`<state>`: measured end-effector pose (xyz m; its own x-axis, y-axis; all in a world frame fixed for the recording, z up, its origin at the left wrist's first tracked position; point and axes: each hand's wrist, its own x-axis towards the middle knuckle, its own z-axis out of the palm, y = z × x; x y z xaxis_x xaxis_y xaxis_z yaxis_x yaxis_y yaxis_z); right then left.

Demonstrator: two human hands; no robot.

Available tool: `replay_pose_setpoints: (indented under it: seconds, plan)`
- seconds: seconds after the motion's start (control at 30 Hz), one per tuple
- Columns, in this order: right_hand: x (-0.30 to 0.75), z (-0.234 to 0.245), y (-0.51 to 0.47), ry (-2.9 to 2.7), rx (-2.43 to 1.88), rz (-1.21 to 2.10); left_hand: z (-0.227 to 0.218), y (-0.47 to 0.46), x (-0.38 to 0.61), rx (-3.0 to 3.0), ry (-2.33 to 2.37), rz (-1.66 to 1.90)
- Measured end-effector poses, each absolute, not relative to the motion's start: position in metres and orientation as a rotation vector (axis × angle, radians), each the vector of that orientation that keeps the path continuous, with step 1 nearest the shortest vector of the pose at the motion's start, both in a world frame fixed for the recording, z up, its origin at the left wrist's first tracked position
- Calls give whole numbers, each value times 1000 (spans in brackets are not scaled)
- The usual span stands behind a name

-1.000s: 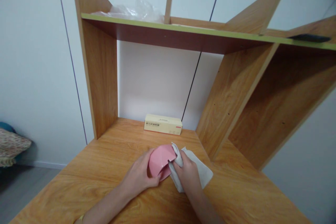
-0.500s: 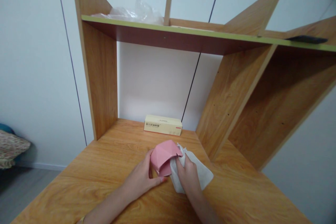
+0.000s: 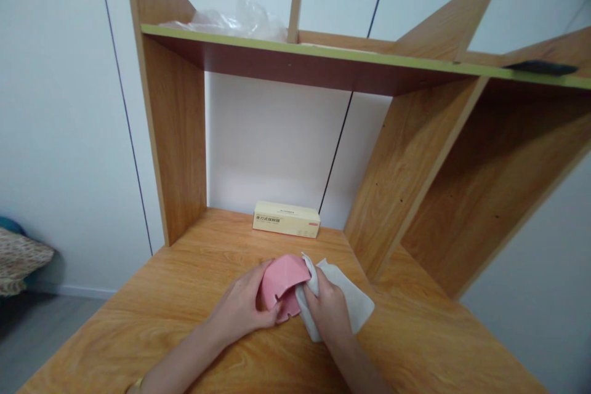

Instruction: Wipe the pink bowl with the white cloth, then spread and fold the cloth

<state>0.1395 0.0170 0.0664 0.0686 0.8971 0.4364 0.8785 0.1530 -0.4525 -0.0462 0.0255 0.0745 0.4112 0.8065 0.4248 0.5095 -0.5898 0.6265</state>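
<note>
A pink faceted bowl (image 3: 285,272) with small notches in its rim is tilted on its side above the desk, its opening facing me and down. My left hand (image 3: 244,303) grips it from the left, thumb at the lower rim. In my right hand (image 3: 330,308) is a white cloth (image 3: 354,297), bunched at the fingers and pressed against the bowl's right rim. The loose part of the cloth spreads out to the right. Some of my right fingertips are hidden by the cloth and the bowl.
Behind the hands, a long cream box (image 3: 286,220) stands on the wooden desk (image 3: 184,295) near the wall. Upright panels (image 3: 406,178) rise at both sides. Overhead, a shelf (image 3: 295,64) carries crumpled clear plastic (image 3: 240,21) and a dark flat object (image 3: 540,68).
The bowl has turned and shifted slightly left and down, showing more of its notched rim. My left hand has shifted its hold, and the cloth has come a little left along the rim.
</note>
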Motion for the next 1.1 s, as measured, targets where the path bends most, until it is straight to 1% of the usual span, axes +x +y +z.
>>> replay_pose_setpoints:
  seconds: [0.17, 0.37, 0.47, 0.57, 0.73, 0.87, 1.1]
  plan:
    - [141, 66, 18, -1658, -1714, 173, 76, 25, -49, 2218, 1202, 1006]
    - [140, 67, 21, -1493, -1618, 339, 74, 23, -46, 2146, 1077, 960]
    - [138, 69, 20, -1532, -1621, 318, 75, 21, -43, 2105, 1098, 1016]
    - [138, 71, 19, -1589, -1689, 225, 76, 21, -44, 2133, 1127, 1057]
    - [138, 71, 16, -1708, -1693, 121, 74, 22, -47, 2232, 1159, 1015]
    - [137, 68, 15, -1742, -1654, 146, 76, 22, -48, 2255, 1156, 1016]
    - [141, 66, 19, -1554, -1646, 291, 76, 20, -42, 2207, 1209, 1042]
